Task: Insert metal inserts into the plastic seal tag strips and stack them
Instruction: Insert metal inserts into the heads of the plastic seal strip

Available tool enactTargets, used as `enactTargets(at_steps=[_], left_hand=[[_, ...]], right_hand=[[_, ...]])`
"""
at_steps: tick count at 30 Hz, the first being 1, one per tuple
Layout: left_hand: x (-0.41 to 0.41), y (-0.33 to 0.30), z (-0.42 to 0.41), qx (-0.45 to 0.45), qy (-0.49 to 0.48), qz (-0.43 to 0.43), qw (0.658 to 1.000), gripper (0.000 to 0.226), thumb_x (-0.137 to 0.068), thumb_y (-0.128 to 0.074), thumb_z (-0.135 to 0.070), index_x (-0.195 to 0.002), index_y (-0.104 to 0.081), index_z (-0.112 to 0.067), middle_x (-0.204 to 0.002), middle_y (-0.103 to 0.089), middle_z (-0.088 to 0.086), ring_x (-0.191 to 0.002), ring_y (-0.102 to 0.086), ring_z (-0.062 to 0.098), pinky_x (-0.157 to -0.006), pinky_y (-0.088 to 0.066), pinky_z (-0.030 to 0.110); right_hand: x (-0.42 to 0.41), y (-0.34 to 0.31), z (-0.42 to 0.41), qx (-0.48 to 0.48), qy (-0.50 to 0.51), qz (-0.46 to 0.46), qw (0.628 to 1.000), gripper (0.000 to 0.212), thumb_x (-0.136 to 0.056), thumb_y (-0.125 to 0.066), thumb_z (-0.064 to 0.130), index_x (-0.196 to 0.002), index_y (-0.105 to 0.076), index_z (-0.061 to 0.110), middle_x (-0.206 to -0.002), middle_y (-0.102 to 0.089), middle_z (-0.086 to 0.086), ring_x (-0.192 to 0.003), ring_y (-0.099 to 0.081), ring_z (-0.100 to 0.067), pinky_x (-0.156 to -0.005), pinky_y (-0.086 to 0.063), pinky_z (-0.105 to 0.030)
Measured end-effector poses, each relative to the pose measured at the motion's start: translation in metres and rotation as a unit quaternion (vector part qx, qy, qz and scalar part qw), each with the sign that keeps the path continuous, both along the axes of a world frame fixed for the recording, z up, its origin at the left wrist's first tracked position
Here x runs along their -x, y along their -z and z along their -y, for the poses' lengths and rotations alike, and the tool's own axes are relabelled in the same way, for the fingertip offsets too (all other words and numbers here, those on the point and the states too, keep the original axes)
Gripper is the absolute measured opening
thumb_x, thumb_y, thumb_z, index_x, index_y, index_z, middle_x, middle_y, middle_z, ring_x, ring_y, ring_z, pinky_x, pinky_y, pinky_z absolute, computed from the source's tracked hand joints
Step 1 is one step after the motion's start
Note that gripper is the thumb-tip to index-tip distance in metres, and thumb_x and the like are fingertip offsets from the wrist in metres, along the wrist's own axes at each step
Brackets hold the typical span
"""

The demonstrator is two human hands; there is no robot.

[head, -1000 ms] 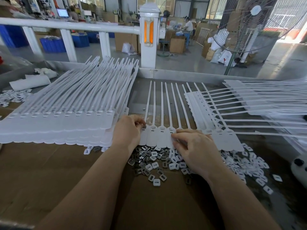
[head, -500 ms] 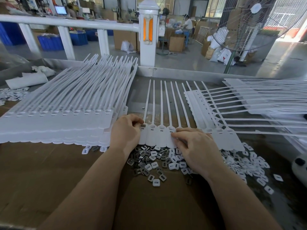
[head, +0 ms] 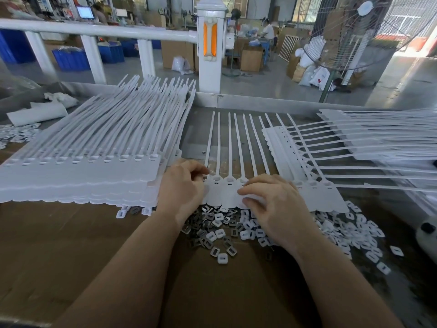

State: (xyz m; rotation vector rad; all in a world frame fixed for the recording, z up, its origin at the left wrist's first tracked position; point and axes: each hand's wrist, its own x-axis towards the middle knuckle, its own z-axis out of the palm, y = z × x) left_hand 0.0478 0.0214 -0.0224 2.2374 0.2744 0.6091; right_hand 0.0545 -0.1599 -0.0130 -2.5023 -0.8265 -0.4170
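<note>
At the centre of the frame both hands work on one white tag strip (head: 227, 190), which lies flat with its thin tails running away toward the top of the picture. The left hand (head: 182, 188) has its fingers curled in at the strip's left end, thumb and fingertips pinched together over the first socket; whether an insert sits between them cannot be made out. The right hand (head: 274, 202) lies over the strip's right part, its fingers bent and their tips pressing down on the flat tag faces.

Just below the strip, between and under the wrists, is a loose heap of metal inserts (head: 220, 233), small square pieces, some white and some dark, spreading toward the lower right. To the left, a tall stack of strips (head: 80, 166) touches the left hand's side. To the right lies a second, lower pile (head: 314, 185) with its tails fanning off the right edge, partly cut off there.

All this rests on brown cardboard (head: 59, 245) laid over a grey bench. Beyond the bench edge stands a white railing (head: 94, 31) with a post (head: 210, 43) carrying an orange panel. Behind it is a workshop floor with blue crates (head: 71, 59), cardboard boxes and a standing fan (head: 343, 31) at the upper right. A seated person in the far background is too small to make out. A white and black object at the right edge is cut off.
</note>
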Motion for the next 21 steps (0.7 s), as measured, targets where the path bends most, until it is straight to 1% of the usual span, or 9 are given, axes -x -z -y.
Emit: enactTargets(at_steps=[3, 6, 10, 14, 17, 19, 21], left_hand=[[0.0016, -0.0011, 0.0016, -0.01, 0.014, 0.012, 1.0, 0.028, -0.086, -0.059, -0.007, -0.076, -0.06, -0.033, -0.09, -0.056, -0.01, -0.077, -0.052, 0.003, -0.066, -0.036, 0.001], [0.0035, -0.0034, 0.0019, -0.006, 0.028, 0.019, 0.999, 0.033, -0.086, -0.06, -0.007, -0.072, -0.059, -0.037, -0.084, -0.053, -0.018, -0.075, -0.052, -0.001, -0.068, -0.036, -0.001], [0.0066, -0.0053, 0.0047, 0.002, 0.049, 0.016, 0.999, 0.03, -0.086, -0.06, -0.006, -0.073, -0.063, -0.033, -0.081, -0.053, -0.019, -0.072, -0.052, -0.003, -0.067, -0.035, -0.002], [0.0076, -0.0066, 0.006, 0.001, 0.058, 0.012, 0.998, 0.026, -0.085, -0.061, -0.006, -0.074, -0.065, -0.03, -0.081, -0.053, -0.018, -0.069, -0.051, -0.006, -0.066, -0.035, -0.002], [0.0082, -0.0072, 0.006, 0.002, 0.066, 0.009, 0.998, 0.024, -0.086, -0.061, -0.007, -0.076, -0.065, -0.028, -0.082, -0.054, -0.018, -0.07, -0.051, -0.006, -0.066, -0.035, -0.002], [0.0088, -0.0073, 0.006, 0.006, 0.073, 0.01, 0.997, 0.023, -0.085, -0.061, -0.006, -0.076, -0.067, -0.027, -0.084, -0.055, -0.016, -0.072, -0.051, -0.011, -0.066, -0.035, -0.002], [0.0097, -0.0076, 0.0064, 0.008, 0.087, 0.014, 0.996, 0.022, -0.085, -0.062, -0.006, -0.077, -0.068, -0.026, -0.083, -0.056, -0.015, -0.074, -0.049, -0.015, -0.065, -0.035, -0.001]], right_hand=[[0.0041, -0.0038, -0.0041, 0.017, -0.075, -0.03, 0.997, 0.015, -0.084, -0.066, 0.021, -0.097, -0.072, 0.025, -0.099, -0.061, 0.015, -0.1, -0.049, -0.005, -0.095, -0.034, -0.026], [0.0072, -0.0054, -0.0068, 0.048, -0.106, -0.052, 0.992, 0.017, -0.083, -0.067, 0.026, -0.099, -0.071, 0.027, -0.1, -0.06, 0.014, -0.1, -0.047, -0.008, -0.096, -0.033, -0.029], [0.0075, -0.0059, -0.0073, 0.049, -0.1, -0.059, 0.992, 0.016, -0.084, -0.066, 0.027, -0.099, -0.071, 0.027, -0.093, -0.05, 0.021, -0.098, -0.045, -0.006, -0.095, -0.032, -0.027], [0.0067, -0.0057, -0.008, 0.034, -0.091, -0.069, 0.993, 0.009, -0.084, -0.066, 0.024, -0.091, -0.072, 0.024, -0.086, -0.05, 0.02, -0.093, -0.046, -0.006, -0.094, -0.034, -0.028], [0.0067, -0.0053, -0.0077, 0.029, -0.095, -0.077, 0.992, 0.007, -0.085, -0.064, 0.022, -0.088, -0.07, 0.023, -0.086, -0.053, 0.018, -0.092, -0.047, -0.007, -0.092, -0.035, -0.027], [0.0063, -0.004, -0.0074, 0.014, -0.09, -0.075, 0.993, 0.006, -0.087, -0.061, 0.021, -0.088, -0.068, 0.021, -0.088, -0.055, 0.015, -0.091, -0.047, -0.006, -0.088, -0.035, -0.022], [0.0058, -0.0031, -0.0072, -0.012, -0.074, -0.069, 0.995, 0.007, -0.089, -0.059, 0.019, -0.087, -0.065, 0.02, -0.086, -0.056, 0.014, -0.087, -0.045, -0.002, -0.081, -0.032, -0.015]])
